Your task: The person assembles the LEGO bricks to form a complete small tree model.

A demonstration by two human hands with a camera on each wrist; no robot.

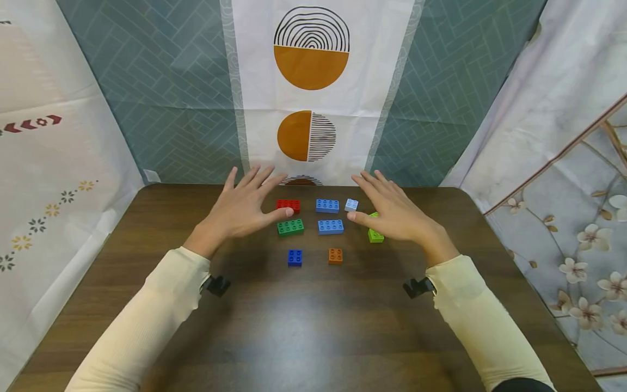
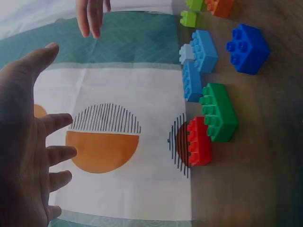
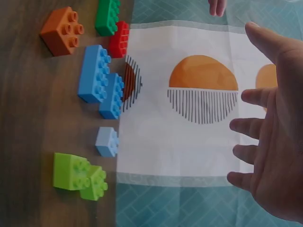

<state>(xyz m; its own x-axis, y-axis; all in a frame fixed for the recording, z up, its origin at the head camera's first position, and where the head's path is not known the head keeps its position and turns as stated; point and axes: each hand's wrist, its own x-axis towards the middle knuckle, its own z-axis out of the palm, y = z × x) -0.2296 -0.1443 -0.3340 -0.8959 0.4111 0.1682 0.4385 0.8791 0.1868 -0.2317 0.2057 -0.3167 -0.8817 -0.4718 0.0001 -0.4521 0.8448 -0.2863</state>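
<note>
My left hand (image 1: 247, 204), fingers spread and holding nothing, hovers above the table near a red brick (image 1: 288, 205) and a green brick (image 1: 291, 227). Its thumb overlaps the red brick in the head view. Across from it, my right hand (image 1: 392, 209) is also spread and bare, raised over two lime green bricks (image 3: 71, 171), which it partly covers in the head view. Between the hands lie two long blue bricks (image 1: 327, 206) and a small pale blue brick (image 1: 351, 204). Closer to me sit a dark blue brick (image 1: 295, 258) and an orange brick (image 1: 335, 256).
The brown wooden table (image 1: 294, 326) ends at a hanging cloth (image 1: 186, 109) with a white middle panel (image 1: 259, 87) of orange and black circles. Patterned white cloths hang at the left (image 1: 54, 174) and right (image 1: 553, 228) sides.
</note>
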